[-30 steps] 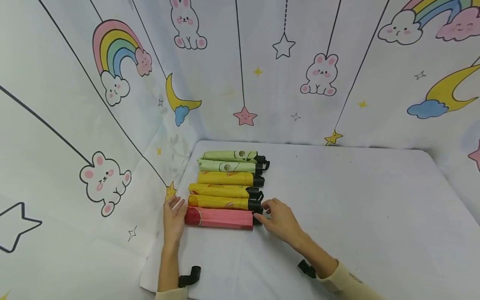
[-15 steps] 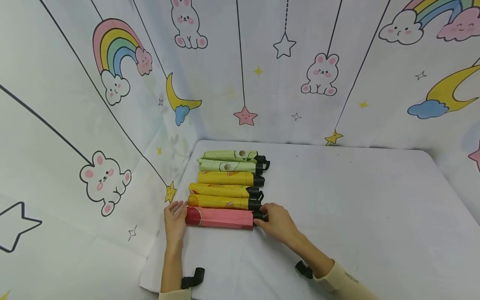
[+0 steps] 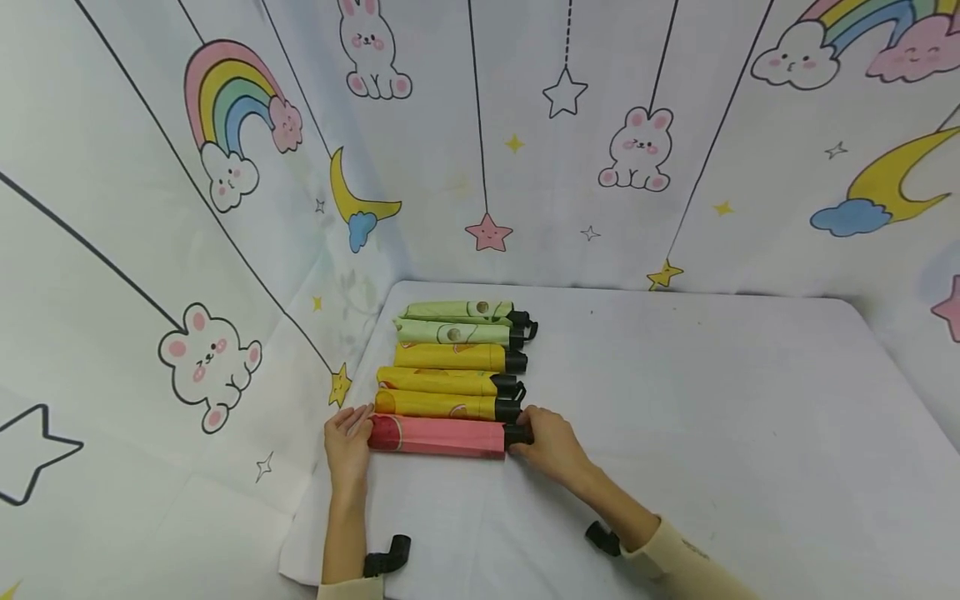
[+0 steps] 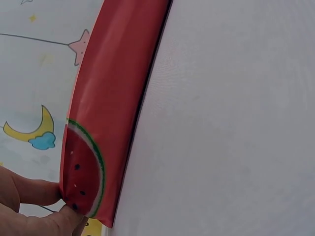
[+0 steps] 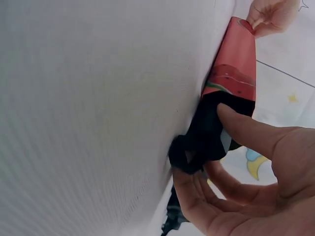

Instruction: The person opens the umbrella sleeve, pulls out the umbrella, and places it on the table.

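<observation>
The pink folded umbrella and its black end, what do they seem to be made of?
Pink folded umbrella: probably thin synthetic cloth, smooth with a faint sheen, since pale streaks run along its surface. Black end: perhaps dull plastic, going by its stiff, blocky shape; too dark to be sure.

This is an enclosed corner, its white walls (image 3: pixel 435 167) printed in nursery style: a rainbow (image 3: pixel 228 75), a rabbit (image 3: pixel 640 150), a moon (image 3: pixel 881 183) and a smiling star (image 3: pixel 489 233) among others, many on drawn strings. The walls stand close around a worktop (image 3: pixel 675 400) covered in white cloth. A child's room or a decorated booth would fit; which, the views leave unclear.
</observation>
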`<state>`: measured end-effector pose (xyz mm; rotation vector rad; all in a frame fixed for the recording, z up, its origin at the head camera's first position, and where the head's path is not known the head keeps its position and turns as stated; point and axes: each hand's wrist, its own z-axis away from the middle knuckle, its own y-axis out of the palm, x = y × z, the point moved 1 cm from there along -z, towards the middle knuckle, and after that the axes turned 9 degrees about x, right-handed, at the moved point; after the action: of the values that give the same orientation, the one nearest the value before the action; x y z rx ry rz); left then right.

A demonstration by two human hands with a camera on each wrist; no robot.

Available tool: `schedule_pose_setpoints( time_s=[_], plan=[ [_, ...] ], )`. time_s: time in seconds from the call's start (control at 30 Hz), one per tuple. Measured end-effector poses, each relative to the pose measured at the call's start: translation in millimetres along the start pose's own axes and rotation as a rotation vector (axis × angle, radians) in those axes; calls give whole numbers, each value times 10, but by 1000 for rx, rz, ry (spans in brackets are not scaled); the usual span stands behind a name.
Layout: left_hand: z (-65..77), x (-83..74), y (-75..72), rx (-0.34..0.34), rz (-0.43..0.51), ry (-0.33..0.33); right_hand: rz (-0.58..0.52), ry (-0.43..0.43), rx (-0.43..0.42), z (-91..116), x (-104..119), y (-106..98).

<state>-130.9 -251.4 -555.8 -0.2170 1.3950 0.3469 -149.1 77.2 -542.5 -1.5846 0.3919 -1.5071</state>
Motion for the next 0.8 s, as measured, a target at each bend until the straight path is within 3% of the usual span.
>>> schedule_pose_setpoints(
  time_s=[0.27, 0.57, 0.8],
  plan=[
    [5, -27, -10, -9, 45, -9, -163, 0, 57, 13, -18, -58],
    [2, -16, -14, -28, 65, -4, -530, 40, 128, 21, -67, -129],
    [-13, 3, -4, -35, 86, -4, -721, 75, 92, 33, -7, -167]
  ],
)
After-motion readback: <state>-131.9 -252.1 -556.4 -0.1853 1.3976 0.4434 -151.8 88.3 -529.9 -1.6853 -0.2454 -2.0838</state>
